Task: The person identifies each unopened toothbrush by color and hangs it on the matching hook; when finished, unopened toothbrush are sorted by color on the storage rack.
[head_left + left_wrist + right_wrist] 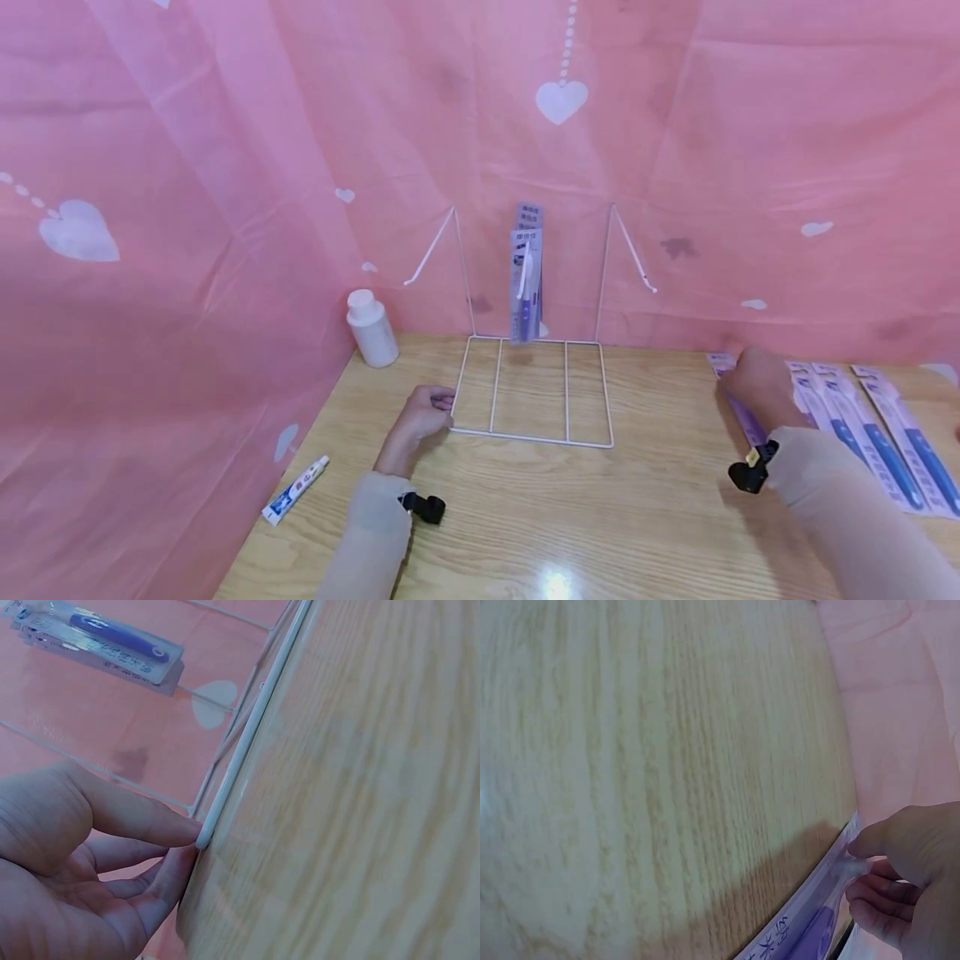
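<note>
A white wire rack [551, 442] stands on the table, its upright back rising to two angled side arms. My left hand [423, 414] pinches the rack's near left corner between thumb and index finger, as the left wrist view [97, 862] also shows. Packaged toothbrushes [527, 283] hang one behind another from the rack's middle hook. On the right, my right hand [761, 385] pinches the upper end of a purple packaged toothbrush [802, 922] lying on the table. Part of that pack is hidden under the hand and wrist.
Several blue packaged toothbrushes [877, 442] lie in a row at the right. A white bottle [373, 332] stands at the back left, against the pink curtain [225, 167]. A toothpaste tube [296, 490] lies near the table's left edge.
</note>
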A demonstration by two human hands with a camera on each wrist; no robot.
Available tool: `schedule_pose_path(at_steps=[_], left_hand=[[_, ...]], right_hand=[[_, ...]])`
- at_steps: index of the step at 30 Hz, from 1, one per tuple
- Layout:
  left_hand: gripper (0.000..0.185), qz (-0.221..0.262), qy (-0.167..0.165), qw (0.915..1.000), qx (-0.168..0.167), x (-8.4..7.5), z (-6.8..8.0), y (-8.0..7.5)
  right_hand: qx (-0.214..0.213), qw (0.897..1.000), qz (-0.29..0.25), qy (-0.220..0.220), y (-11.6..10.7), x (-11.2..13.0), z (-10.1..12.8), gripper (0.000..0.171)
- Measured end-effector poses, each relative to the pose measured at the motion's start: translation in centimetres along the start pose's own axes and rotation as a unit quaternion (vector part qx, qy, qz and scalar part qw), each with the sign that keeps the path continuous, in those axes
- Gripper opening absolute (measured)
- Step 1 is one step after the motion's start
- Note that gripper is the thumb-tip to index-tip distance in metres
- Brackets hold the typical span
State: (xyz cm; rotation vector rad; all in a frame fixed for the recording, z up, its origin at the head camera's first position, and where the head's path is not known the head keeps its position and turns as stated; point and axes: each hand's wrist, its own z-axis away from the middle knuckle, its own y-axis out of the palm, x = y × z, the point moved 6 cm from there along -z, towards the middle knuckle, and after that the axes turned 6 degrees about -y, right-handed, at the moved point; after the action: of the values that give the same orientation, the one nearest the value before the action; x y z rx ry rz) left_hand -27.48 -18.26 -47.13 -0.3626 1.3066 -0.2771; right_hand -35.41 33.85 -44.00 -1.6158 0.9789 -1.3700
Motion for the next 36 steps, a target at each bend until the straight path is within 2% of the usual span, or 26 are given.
schedule_pose_path(at_steps=[4, 7, 17, 21, 24, 30, 36], left_hand=[[0.059, -0.007, 0.006, 1.0000, 0.001, -0.3, 0.1, 0.0], [0.059, -0.012, 0.003, 0.9999, -0.003, -0.4, 0.2, -0.1], [0.059, -0.009, -0.002, 0.9999, -0.008, -0.7, 0.5, -0.2], [0.059, -0.008, -0.002, 0.9999, -0.008, -0.5, 0.4, 0.0], [0.059, -0.009, -0.002, 0.9999, -0.010, -0.4, 0.4, 0.1], [0.059, -0.010, 0.002, 0.9999, -0.009, -0.5, 0.5, 0.1], [0.059, -0.012, 0.007, 0.9999, -0.007, -0.6, 0.4, 0.1]], right_hand=[[-0.014, 1.000, 0.009, -0.013, 0.2, 0.1, 0.0, 0.019], [-0.026, 0.999, 0.016, -0.036, 0.2, 1.2, -0.2, 0.021], [-0.086, 0.991, -0.004, -0.100, -2.3, 8.5, 0.1, 0.029], [-0.118, 0.985, -0.024, -0.125, -3.8, 11.5, 1.0, 0.024], [-0.157, 0.976, -0.033, -0.150, -5.0, 14.1, 2.0, 0.018], [-0.242, 0.947, -0.040, -0.209, -7.2, 18.5, 4.6, 0.017], [-0.288, 0.921, -0.037, -0.261, -8.1, 21.2, 7.1, 0.014]])
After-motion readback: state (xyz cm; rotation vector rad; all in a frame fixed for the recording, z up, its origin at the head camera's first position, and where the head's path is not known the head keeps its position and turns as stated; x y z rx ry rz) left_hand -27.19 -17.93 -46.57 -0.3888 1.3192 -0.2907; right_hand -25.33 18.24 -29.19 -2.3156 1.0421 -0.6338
